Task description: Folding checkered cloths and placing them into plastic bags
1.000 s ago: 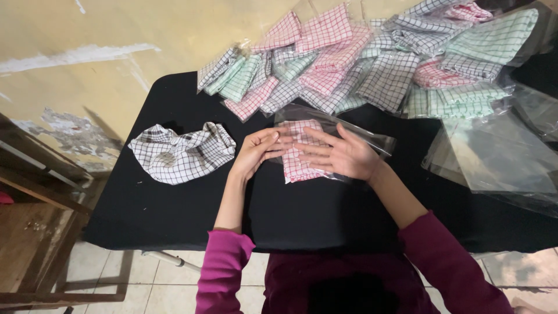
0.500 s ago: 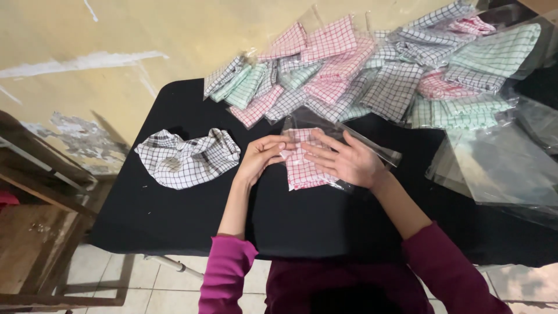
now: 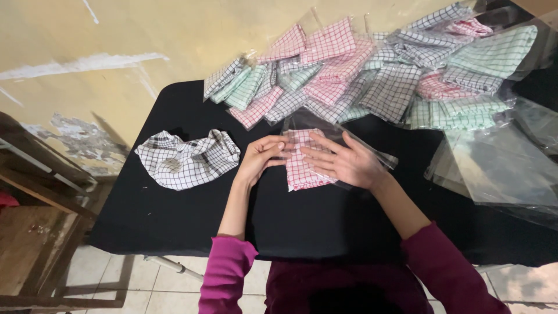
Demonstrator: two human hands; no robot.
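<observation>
On the left of the black bench [image 3: 174, 221] lies a crumpled black-checked cloth [image 3: 186, 158], apart from both hands. The left hand [image 3: 260, 157], fingers loosely curled, touches the left edge of a folded red-checked cloth [image 3: 302, 168] at bench centre. This cloth sits partly inside a clear plastic bag [image 3: 372, 152]. The right hand [image 3: 343, 160] lies flat and spread on top of it, pressing. A heap of bagged checked cloths [image 3: 372, 70] occupies the far edge; empty clear bags [image 3: 500, 163] lie right.
</observation>
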